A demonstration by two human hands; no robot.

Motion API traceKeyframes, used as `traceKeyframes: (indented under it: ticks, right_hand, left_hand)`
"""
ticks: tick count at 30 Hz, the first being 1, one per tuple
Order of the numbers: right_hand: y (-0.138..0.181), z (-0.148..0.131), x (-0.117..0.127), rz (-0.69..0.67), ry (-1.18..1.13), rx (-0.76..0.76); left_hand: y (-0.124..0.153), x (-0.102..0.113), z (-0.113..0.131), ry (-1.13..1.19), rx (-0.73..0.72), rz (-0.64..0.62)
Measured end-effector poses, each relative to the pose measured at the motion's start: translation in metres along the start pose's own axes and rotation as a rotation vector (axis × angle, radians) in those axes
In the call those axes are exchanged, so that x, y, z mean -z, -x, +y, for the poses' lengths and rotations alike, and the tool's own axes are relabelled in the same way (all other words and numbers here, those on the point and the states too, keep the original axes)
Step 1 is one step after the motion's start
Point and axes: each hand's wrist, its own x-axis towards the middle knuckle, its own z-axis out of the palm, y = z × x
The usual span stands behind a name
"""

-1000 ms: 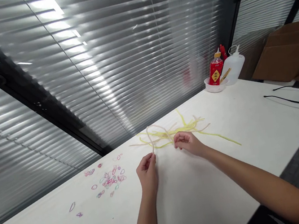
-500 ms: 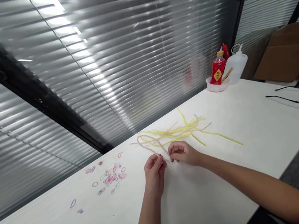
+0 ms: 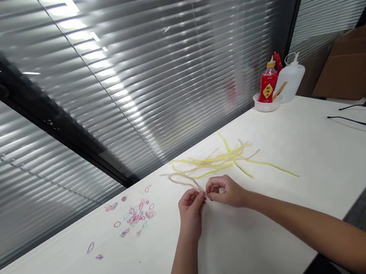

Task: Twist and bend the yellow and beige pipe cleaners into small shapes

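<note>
My left hand is closed in a pinch at the near end of a beige pipe cleaner. Fingertips of my right hand also pinch together on it, almost touching the left ones. The pipe cleaner bends in a narrow loop away from my hands, its curved end lying toward the pile. How its ends meet between the fingers is hidden. Just beyond, yellow pipe cleaners and beige ones lie in a loose, crossing heap on the white table.
Small coloured rubber bands lie scattered to the left. At the back right stand a red-labelled bottle in a shallow clear bowl and a white squeeze bottle. Glasses rest at the right edge, near cardboard boxes. Blinds border the back.
My hands have come closer together, bringing the two ends of the beige pipe cleaner together. Its loop is narrower and lower than before.
</note>
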Motion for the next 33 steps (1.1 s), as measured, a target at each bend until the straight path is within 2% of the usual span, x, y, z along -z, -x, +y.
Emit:
traceKeyframes:
  ticks: [5, 12, 17, 22, 26, 29, 33]
  right_hand:
    - [0.0017, 0.0026, 0.0006, 0.004, 0.087, 0.039]
    - [0.0026, 0.0029, 0.0018, -0.020, 0.143, 0.132]
    - [0.0032, 0.0025, 0.0027, -0.010, 0.182, 0.172]
    - [0.0036, 0.0048, 0.0020, 0.084, 0.340, 0.218]
    - [0.0030, 0.0068, -0.0012, 0.148, 0.461, 0.258]
    - [0.0029, 0.0051, -0.0032, 0.143, 0.449, 0.263]
    - [0.0034, 0.0010, -0.0027, 0.083, 0.322, 0.190]
  left_hand:
    - [-0.0006, 0.0005, -0.0004, -0.010, -0.009, 0.012]
    - [0.0026, -0.0016, 0.0018, -0.014, 0.052, -0.045]
    - [0.0014, -0.0016, 0.0013, 0.116, 0.047, -0.051]
    - [-0.0021, 0.0013, -0.0004, 0.209, 0.026, 0.045]
    - [-0.0020, 0.0008, -0.0012, 0.197, 0.006, 0.033]
    - [-0.0019, 0.0000, -0.0020, 0.185, -0.021, 0.002]
    - [-0.0022, 0.0004, -0.0016, 0.165, -0.026, -0.006]
